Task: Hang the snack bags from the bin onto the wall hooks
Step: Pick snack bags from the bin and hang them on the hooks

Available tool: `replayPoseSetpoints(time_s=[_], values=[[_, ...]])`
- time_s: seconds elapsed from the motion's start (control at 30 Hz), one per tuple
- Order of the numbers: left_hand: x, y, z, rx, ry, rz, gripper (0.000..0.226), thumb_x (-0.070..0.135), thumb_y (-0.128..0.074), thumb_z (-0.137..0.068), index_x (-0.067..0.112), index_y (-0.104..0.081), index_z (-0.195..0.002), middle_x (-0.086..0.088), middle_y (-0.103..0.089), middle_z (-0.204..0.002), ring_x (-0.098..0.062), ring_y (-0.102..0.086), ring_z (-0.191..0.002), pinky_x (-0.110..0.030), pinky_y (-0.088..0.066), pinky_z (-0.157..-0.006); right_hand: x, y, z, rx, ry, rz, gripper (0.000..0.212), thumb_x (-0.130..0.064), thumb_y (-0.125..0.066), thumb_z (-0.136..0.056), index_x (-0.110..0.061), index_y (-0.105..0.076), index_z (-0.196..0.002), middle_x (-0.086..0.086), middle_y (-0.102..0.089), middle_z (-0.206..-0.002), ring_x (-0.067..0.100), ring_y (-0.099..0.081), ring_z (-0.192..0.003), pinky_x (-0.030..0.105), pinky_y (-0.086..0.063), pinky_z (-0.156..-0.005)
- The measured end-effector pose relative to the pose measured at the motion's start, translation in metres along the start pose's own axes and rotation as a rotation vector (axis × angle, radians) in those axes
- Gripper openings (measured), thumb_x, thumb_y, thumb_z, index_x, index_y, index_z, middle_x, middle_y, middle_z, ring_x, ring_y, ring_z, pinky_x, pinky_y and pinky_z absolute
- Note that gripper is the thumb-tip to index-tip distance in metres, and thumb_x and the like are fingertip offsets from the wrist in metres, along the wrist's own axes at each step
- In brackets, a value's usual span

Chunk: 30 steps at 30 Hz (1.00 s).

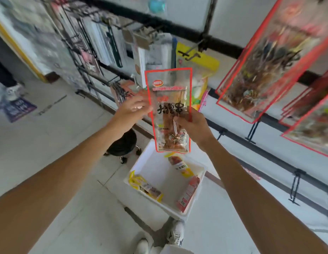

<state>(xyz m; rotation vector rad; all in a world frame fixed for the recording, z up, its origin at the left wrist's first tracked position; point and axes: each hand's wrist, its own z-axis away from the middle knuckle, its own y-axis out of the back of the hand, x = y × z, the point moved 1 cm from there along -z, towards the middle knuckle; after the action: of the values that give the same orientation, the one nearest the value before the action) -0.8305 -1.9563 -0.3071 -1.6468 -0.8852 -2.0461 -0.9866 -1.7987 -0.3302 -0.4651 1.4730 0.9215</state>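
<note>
My right hand [193,123] grips a clear, red-edged snack bag [169,99] by its lower right side and holds it upright in front of the wall. At the bag's left edge my left hand [132,108] touches it with its fingers; whether they pinch the bag is unclear. A bare metal hook [191,52] sticks out of the black wall rail just above the bag. Bags of the same red-edged kind [266,66] hang at the upper right. The white bin [154,162] stands on the floor below, with three snack bags [144,186] inside.
Other packaged goods [104,39] hang on hooks to the upper left, and a yellow bag [205,65] hangs behind the held one. A black stool [122,143] stands left of the bin. My shoes [175,233] are on the tiled floor beside the bin.
</note>
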Motion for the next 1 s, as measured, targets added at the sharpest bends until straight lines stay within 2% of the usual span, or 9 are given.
replayPoseSetpoints(time_s=[0.13, 0.27, 0.4, 0.47, 0.53, 0.67, 0.8, 0.93, 1.0], values=[[0.059, 0.015, 0.007, 0.015, -0.156, 0.082, 0.015, 0.014, -0.066, -0.091, 0.018, -0.066, -0.106, 0.001, -0.072, -0.098, -0.003, -0.069, -0.085, -0.017, -0.052, -0.07, -0.032, 0.005, 0.019, -0.003, 0.041, 0.032, 0.022, -0.017, -0.071, -0.086, -0.014, -0.064, -0.107, 0.0, -0.069, -0.085, 0.015, -0.063, -0.075, 0.03, -0.05, -0.074], [0.093, 0.019, 0.022, 0.023, -0.233, 0.032, 0.005, 0.014, -0.066, -0.091, 0.015, -0.069, -0.095, -0.003, -0.069, -0.08, -0.001, -0.064, -0.061, -0.012, -0.045, -0.053, -0.057, 0.004, 0.04, -0.007, 0.068, 0.035, 0.021, -0.003, -0.067, -0.088, 0.005, -0.059, -0.106, 0.011, -0.065, -0.081, 0.014, -0.061, -0.066, 0.017, -0.049, -0.063], [0.12, 0.027, 0.034, -0.059, -0.333, -0.017, 0.007, 0.013, -0.068, -0.09, 0.011, -0.071, -0.096, -0.01, -0.071, -0.081, -0.009, -0.065, -0.067, -0.017, -0.051, -0.06, -0.084, 0.009, 0.06, 0.015, 0.118, 0.08, 0.014, -0.008, -0.07, -0.087, -0.012, -0.058, -0.08, -0.013, -0.066, -0.071, 0.001, -0.062, -0.068, 0.014, -0.044, -0.066], [0.131, 0.027, 0.036, -0.103, -0.37, -0.045, 0.011, 0.015, -0.069, -0.089, 0.012, -0.073, -0.098, -0.013, -0.072, -0.083, -0.016, -0.064, -0.073, -0.022, -0.05, -0.069, -0.099, 0.017, 0.069, 0.065, 0.163, 0.072, 0.011, -0.014, -0.071, -0.087, -0.011, -0.063, -0.094, -0.004, -0.073, -0.09, 0.009, -0.068, -0.084, 0.025, -0.052, -0.075], [0.144, 0.025, 0.039, -0.134, -0.403, -0.056, 0.012, 0.015, -0.07, -0.089, 0.014, -0.074, -0.1, 0.0, -0.073, -0.078, -0.015, -0.066, -0.074, -0.022, -0.051, -0.073, -0.121, 0.028, 0.082, 0.152, 0.231, 0.065, 0.03, -0.024, -0.072, -0.086, -0.01, -0.06, -0.11, 0.007, -0.072, -0.103, 0.013, -0.068, -0.092, 0.031, -0.054, -0.078], [0.171, 0.012, 0.044, -0.198, -0.473, -0.064, 0.01, 0.009, -0.068, -0.089, 0.017, -0.071, -0.094, 0.017, -0.071, -0.068, 0.004, -0.064, -0.066, -0.01, -0.046, -0.068, -0.167, 0.058, 0.107, 0.334, 0.361, 0.131, 0.045, -0.042, -0.073, -0.083, -0.024, -0.054, -0.12, -0.01, -0.068, -0.104, 0.002, -0.066, -0.088, 0.022, -0.053, -0.079], [0.197, -0.015, 0.052, -0.231, -0.549, -0.066, 0.013, 0.006, -0.07, -0.087, 0.019, -0.072, -0.088, 0.01, -0.073, -0.074, -0.002, -0.065, -0.065, -0.013, -0.049, -0.064, -0.197, 0.086, 0.128, 0.469, 0.498, 0.472, 0.061, -0.04, -0.073, -0.083, -0.03, -0.045, -0.137, -0.01, -0.058, -0.129, 0.006, -0.057, -0.113, 0.022, -0.048, -0.09], [0.226, -0.049, 0.068, -0.292, -0.616, -0.062, 0.016, 0.004, -0.07, -0.085, 0.02, -0.072, -0.088, 0.008, -0.074, -0.08, -0.006, -0.065, -0.064, -0.019, -0.052, -0.067, -0.209, 0.114, 0.15, 0.542, 0.56, 0.559, 0.022, -0.027, -0.062, -0.091, -0.017, -0.07, -0.109, -0.005, -0.072, -0.101, 0.007, -0.066, -0.094, 0.032, -0.051, -0.087], [0.236, -0.064, 0.075, -0.309, -0.633, -0.064, 0.014, 0.008, -0.071, -0.085, 0.021, -0.073, -0.089, 0.003, -0.076, -0.084, -0.009, -0.068, -0.068, -0.024, -0.054, -0.072, -0.21, 0.13, 0.161, 0.557, 0.564, 0.566, 0.019, -0.027, -0.057, -0.092, -0.017, -0.071, -0.1, -0.006, -0.073, -0.09, 0.009, -0.067, -0.085, 0.033, -0.054, -0.08]])
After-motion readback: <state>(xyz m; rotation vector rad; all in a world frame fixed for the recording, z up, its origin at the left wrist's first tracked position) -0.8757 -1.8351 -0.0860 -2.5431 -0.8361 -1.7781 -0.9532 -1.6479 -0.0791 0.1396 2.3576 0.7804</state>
